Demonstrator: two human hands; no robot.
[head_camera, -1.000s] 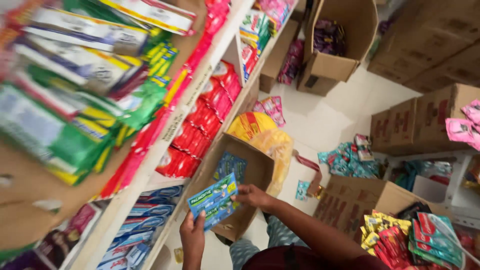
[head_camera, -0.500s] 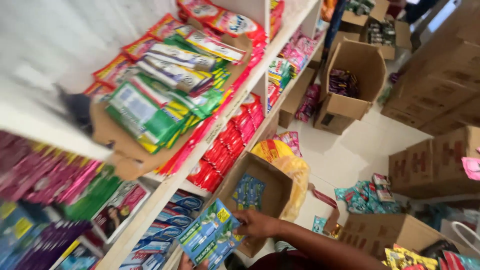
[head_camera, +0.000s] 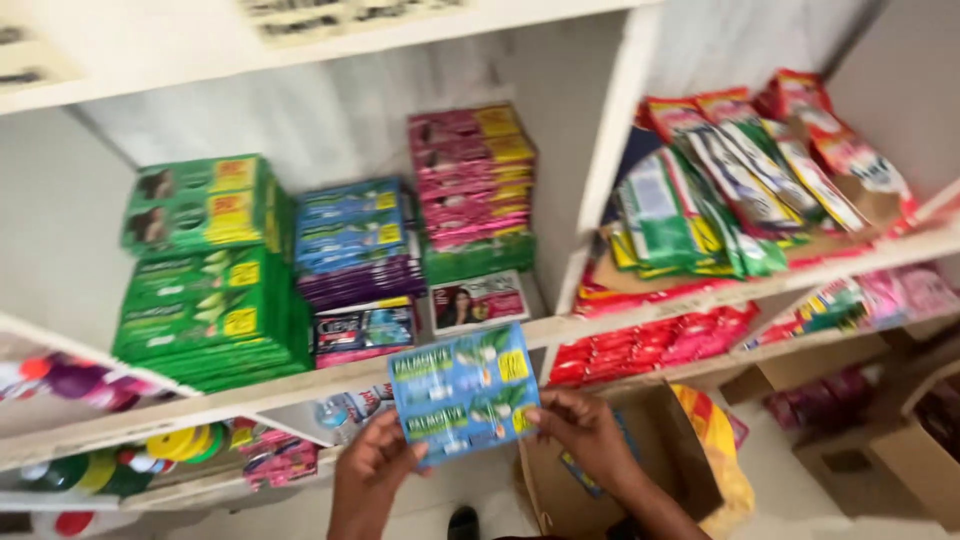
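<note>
Head view looks up at a white shelving unit (head_camera: 560, 330), the largest thing in sight, split by an upright divider. Its left bay holds a tall pile of green packets (head_camera: 205, 270), a shorter pile of blue packets (head_camera: 350, 225) over purple ones, and a pink stack (head_camera: 472, 175) resting on a green layer. The right bay carries a loose, fanned heap of red and green sachets (head_camera: 740, 180), with red packs (head_camera: 650, 345) on the board below. An open cardboard box (head_camera: 640, 470) stands on the floor under the hands.

In front of the middle board the person holds a small bundle of blue sachets (head_camera: 465, 392), flat and face out, level with the shelf edge. The left hand (head_camera: 375, 470) pinches its lower left corner between thumb and fingers; the right hand (head_camera: 585, 430) grips the right edge, fingers curled behind it, thumb in front.

The step in hand looks like stocking: the bundle is lifted from the box and presented to the shelf, not yet placed. The matching blue pile sits just above and left, so the next move probably calls for raising the bundle, keeping it flat, and sliding it on top without nudging the neighbouring piles. The frame is blurred, so the exact count of sachets cannot be told.
</note>
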